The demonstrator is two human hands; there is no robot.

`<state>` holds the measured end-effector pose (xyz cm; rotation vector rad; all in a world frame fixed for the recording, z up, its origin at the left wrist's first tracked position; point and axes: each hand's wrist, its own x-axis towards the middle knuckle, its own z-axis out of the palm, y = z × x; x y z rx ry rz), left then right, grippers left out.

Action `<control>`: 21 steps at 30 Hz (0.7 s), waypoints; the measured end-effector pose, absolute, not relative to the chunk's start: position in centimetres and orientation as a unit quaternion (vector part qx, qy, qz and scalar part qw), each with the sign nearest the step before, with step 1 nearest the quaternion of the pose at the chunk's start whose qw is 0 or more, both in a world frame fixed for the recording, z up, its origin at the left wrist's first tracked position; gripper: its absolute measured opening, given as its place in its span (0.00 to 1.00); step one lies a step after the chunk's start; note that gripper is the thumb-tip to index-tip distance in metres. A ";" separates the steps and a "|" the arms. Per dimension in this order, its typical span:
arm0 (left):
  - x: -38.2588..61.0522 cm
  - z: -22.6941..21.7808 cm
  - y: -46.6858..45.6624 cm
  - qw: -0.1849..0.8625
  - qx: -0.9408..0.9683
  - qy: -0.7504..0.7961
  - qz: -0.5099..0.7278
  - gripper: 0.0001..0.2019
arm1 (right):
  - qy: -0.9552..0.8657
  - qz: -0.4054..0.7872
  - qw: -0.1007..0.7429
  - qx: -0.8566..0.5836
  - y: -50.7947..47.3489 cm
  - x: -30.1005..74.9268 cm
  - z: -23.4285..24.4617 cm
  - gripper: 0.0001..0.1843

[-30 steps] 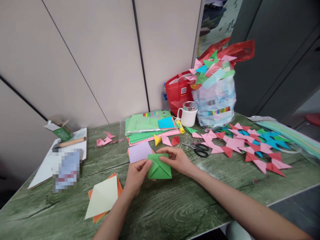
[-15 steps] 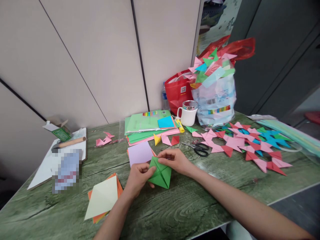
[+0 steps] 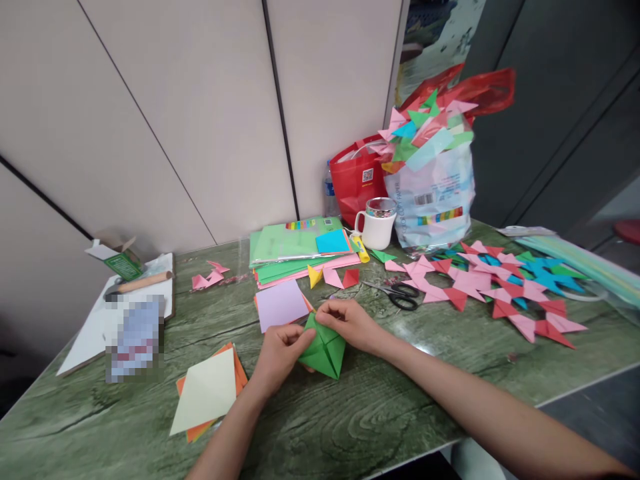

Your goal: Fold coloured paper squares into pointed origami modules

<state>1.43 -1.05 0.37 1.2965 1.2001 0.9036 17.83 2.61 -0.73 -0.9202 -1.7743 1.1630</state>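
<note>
A folded green sheet of origami paper is held just above the table between both hands, its creases crossing in the middle. My left hand is closed on its left edge, thumb on top and other fingertips partly hidden beneath. At the upper corner, my right hand pinches the paper between thumb and fingers. Just behind the hands lies a stack topped by a lilac sheet. Left of my left forearm is a second stack with a cream sheet over orange ones.
Black-handled scissors lie beyond my right hand. Folded pink and red paper pieces spread to the right. Behind stand a white mug and a bag full of folded pieces. Packs of green paper lie against the wall.
The green paper now bends more along its middle crease, its lower part bulging into a ridge. Both hands keep their hold and have hardly moved.
</note>
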 end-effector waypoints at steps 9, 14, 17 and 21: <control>1.1 0.1 -0.7 0.476 0.614 0.513 0.365 0.18 | -0.684 0.493 0.399 -0.362 2.5 17.7 -0.6 0.11; 1.1 0.2 -0.7 0.482 0.610 0.516 0.361 0.18 | -0.695 0.475 0.396 -0.366 2.6 17.8 -0.7 0.12; 1.1 0.1 -0.7 0.486 0.605 0.516 0.361 0.17 | -0.700 0.469 0.396 -0.366 2.6 17.7 -0.6 0.11; 1.1 0.1 -0.7 0.494 0.595 0.517 0.366 0.17 | -0.691 0.476 0.405 -0.364 2.6 17.7 -0.6 0.12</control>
